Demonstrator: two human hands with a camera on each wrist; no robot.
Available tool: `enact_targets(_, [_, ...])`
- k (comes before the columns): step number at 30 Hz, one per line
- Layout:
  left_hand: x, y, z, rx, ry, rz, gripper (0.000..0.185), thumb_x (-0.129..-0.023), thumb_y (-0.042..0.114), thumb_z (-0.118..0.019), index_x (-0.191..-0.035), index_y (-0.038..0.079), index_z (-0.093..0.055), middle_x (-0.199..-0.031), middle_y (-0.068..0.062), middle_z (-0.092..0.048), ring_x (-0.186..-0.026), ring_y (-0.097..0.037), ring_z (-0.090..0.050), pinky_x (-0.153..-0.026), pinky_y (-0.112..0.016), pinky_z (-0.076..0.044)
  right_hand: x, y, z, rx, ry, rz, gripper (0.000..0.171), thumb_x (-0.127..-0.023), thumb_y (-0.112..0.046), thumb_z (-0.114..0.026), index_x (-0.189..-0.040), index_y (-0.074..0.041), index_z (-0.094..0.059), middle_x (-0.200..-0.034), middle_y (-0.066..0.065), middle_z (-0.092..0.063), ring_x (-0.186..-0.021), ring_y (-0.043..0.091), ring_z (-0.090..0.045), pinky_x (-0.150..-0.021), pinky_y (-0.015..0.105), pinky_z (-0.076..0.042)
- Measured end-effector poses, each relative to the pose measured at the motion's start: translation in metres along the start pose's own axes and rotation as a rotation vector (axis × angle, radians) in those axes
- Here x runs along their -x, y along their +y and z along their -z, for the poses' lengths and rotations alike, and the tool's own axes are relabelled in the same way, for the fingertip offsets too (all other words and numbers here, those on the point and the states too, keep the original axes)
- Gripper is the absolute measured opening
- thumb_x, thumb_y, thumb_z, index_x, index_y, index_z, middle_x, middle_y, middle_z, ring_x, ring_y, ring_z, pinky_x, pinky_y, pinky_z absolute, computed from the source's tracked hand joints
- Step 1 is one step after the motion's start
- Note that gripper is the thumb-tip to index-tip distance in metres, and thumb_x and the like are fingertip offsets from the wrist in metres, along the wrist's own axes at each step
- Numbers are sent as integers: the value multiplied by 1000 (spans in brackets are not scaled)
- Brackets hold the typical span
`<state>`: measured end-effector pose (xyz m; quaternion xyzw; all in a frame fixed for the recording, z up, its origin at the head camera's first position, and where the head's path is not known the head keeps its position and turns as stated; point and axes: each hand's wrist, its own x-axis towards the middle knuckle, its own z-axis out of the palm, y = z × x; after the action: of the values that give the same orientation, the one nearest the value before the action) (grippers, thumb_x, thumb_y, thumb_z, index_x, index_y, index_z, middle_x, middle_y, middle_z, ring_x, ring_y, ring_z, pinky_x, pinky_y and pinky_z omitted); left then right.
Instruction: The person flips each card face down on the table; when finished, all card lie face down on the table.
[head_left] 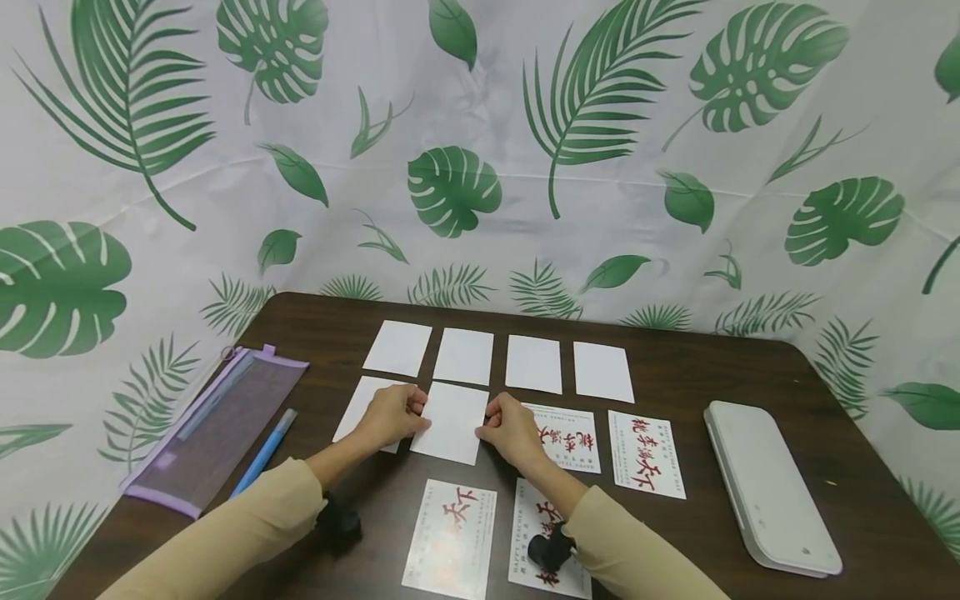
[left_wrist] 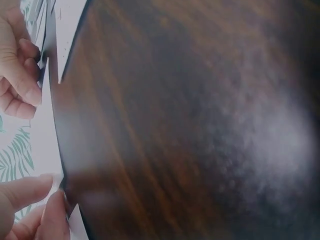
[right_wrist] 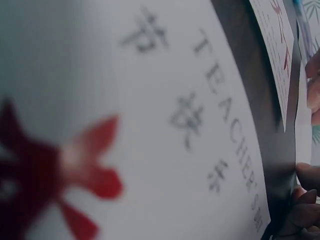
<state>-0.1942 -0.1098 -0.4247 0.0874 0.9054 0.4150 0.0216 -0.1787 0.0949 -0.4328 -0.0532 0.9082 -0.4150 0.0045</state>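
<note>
A blank white card (head_left: 450, 421) lies on the dark wooden table between both hands. My left hand (head_left: 393, 414) pinches its left edge between thumb and fingers, and my right hand (head_left: 512, 429) pinches the right edge. In the left wrist view the same card (left_wrist: 44, 135) shows nearly edge-on, gripped at both ends. Another blank card (head_left: 358, 408) lies partly hidden beneath my left hand. Beside my right hand is a card printed in red and grey (head_left: 567, 437), its left part covered by that hand. The right wrist view is mostly filled by a printed card (right_wrist: 150, 150).
Several blank cards (head_left: 463, 356) form a row at the back. More printed cards lie at the front (head_left: 452, 537) and right (head_left: 647, 454). A purple-edged mesh pouch (head_left: 225, 425) and a blue pen (head_left: 262, 454) lie left; a white case (head_left: 772, 487) stands right. Leaf-printed cloth (head_left: 465, 108) hangs behind.
</note>
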Motion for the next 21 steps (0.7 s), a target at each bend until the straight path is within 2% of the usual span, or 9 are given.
enact_targets(5, [0, 2, 2, -74, -12, -36, 24, -68, -4, -76, -89, -5, -65, -74, -7, -61, -65, -12, -56, -56, -22, -49, 0, -2, 2, 42, -22, 12, 27, -72, -4, -76, -90, -1, -55, -68, 2, -54, -58, 12, -46, -53, 24, -37])
enact_targets(11, [-4, 12, 2, -148, -31, -24, 29, -69, 2, -79, -94, -4, -64, -78, -6, -61, -67, -13, -53, -60, -25, -47, -1, 4, 12, 15, -3, 25, 29, -77, -9, -75, -99, -1, -57, -67, -1, -52, -56, 9, -45, -50, 21, -37])
enact_targets(14, [-10, 24, -1, -102, -47, -41, 33, -71, 5, -79, -100, -4, -64, -82, -8, -61, -65, -12, -55, -58, -24, -48, -4, 11, 29, -34, 68, 24, 25, -80, -8, -73, -99, 0, -60, -68, 1, -53, -56, 8, -45, -49, 20, -38])
enact_targets(17, [-16, 36, -9, -15, -101, -71, 38, -74, 6, -78, -106, -5, -62, -88, -10, -62, -63, -11, -59, -54, -22, -50, -6, 21, 48, -66, 139, -18, 20, -80, -7, -72, -97, -1, -63, -70, 2, -55, -57, 8, -46, -50, 19, -38])
enact_targets(21, [-20, 49, -25, 62, -192, -85, 43, -74, 6, -77, -111, -6, -60, -92, -13, -61, -62, -11, -61, -52, -21, -51, -5, 38, 68, -88, 157, -97, 19, -82, -8, -70, -98, 0, -64, -73, 3, -58, -59, 9, -48, -51, 19, -39])
